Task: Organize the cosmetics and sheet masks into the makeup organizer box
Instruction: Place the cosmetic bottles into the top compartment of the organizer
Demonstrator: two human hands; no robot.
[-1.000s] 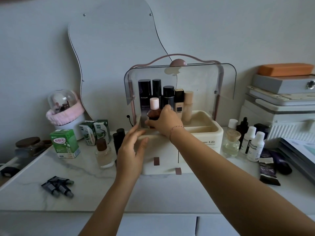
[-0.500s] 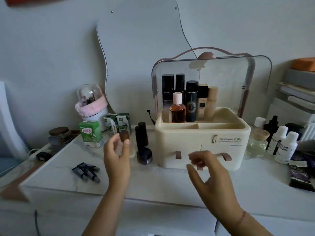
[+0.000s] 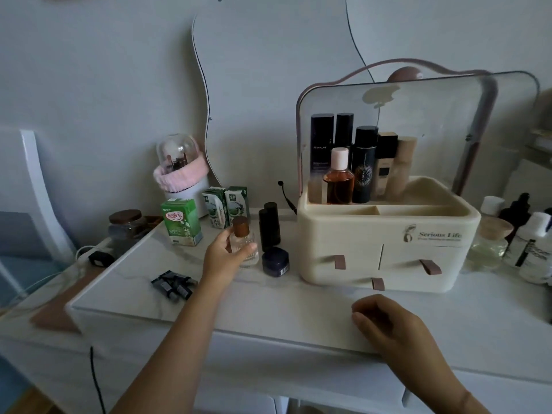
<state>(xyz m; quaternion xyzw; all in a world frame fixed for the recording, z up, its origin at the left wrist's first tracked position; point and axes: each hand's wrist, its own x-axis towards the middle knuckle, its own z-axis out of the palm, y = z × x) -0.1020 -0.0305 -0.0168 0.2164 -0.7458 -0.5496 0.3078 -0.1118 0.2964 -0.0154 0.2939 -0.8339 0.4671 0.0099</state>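
Left hand (image 3: 222, 258) reaches across the white marble desk (image 3: 268, 309), fingers (image 3: 249, 248) wrapped around a clear glass bottle (image 3: 243, 245) with a brown cap; whether the bottle's base rests on the desk or is raised cannot be told. Right hand (image 3: 388, 327) sits low near the desk's front edge, fingers loosely curled, holding nothing. The cream organizer box (image 3: 388, 243) stands at 1 o'clock from the left hand, its clear lid (image 3: 433, 121) tipped up and open. Inside the back compartment, upright: an amber bottle (image 3: 339, 183) with a pink cap in front, dark bottles (image 3: 322, 144) and a beige tube (image 3: 401, 165) behind. The shallow front compartments look bare. Just at 3 o'clock of the held bottle: two black tubes (image 3: 268, 228) standing, a small dark jar (image 3: 275, 262) in front of them. At 11 o'clock, a green carton (image 3: 181, 221); behind it two smaller cartons (image 3: 225, 206). At 7 o'clock of the hand, a bunch of small grey tubes (image 3: 173, 283) lying flat. Past the box at 3 o'clock, more bottles (image 3: 490, 240), partly cut off by the frame.
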